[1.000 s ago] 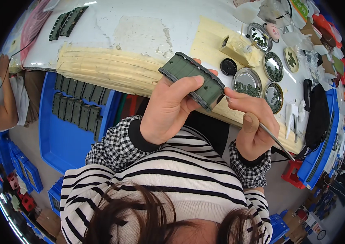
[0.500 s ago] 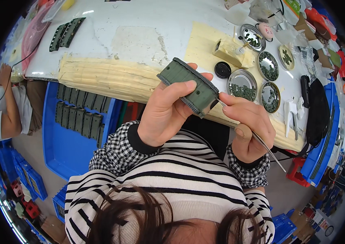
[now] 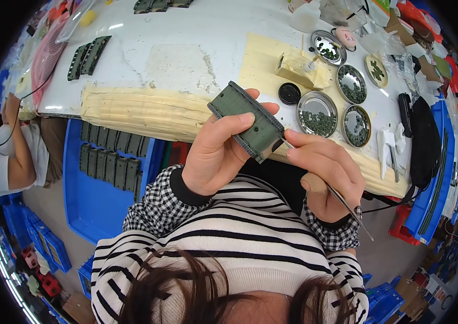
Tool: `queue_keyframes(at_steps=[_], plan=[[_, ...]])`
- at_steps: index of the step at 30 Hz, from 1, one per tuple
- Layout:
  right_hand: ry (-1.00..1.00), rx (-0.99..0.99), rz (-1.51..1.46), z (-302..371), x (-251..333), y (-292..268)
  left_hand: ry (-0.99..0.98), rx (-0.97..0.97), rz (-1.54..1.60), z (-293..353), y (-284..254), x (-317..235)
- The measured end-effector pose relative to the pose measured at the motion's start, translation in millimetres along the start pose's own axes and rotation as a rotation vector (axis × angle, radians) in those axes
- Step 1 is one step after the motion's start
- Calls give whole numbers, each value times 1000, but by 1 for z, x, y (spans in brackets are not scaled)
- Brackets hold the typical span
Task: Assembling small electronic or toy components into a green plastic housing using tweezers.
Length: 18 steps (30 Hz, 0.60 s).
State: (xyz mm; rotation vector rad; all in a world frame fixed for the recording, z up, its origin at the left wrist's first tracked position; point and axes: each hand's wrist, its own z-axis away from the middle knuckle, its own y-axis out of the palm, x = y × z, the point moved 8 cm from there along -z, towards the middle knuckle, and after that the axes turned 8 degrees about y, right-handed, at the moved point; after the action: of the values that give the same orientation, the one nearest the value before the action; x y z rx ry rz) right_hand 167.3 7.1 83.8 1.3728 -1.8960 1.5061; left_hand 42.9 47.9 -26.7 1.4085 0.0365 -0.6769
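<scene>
My left hand [image 3: 207, 156] is closed around a dark green model hull [image 3: 264, 139] with ribbed, track-like strips along its two long edges. My left thumb presses on its flat face, which has small round holes; the other fingers are behind it. In my right hand [image 3: 334, 167] is a slim metal hand tool [image 3: 352, 209], whose rear end sticks out past the wrist. Its front end meets or nearly meets the hull's near right end; my fingers partly cover that spot. A tan cover sits on my right thumb.
Small green parts fill several round metal dishes [image 3: 317, 114] on the white table [image 3: 131, 54]. A yellowish block [image 3: 299, 70] and a black cap [image 3: 289, 93] stand beside them. More hulls lie in the blue bin [image 3: 91, 210] at left. A person [image 3: 13, 156] sits at far left.
The view has shifted slightly, so the table appears a little lower and farther left. Both hands keep their grips; the tool's tip stays at the hull's end.
</scene>
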Motion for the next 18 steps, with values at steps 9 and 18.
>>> queue_keyframes(at_steps=[9, 18], plan=[[-85, 66, 48, -3, 4, -1, -37, 32, 31, -1, 1, 3], [-107, 38, 63, -2, -1, -1, -11, 14, 54, -2, -3, 5]])
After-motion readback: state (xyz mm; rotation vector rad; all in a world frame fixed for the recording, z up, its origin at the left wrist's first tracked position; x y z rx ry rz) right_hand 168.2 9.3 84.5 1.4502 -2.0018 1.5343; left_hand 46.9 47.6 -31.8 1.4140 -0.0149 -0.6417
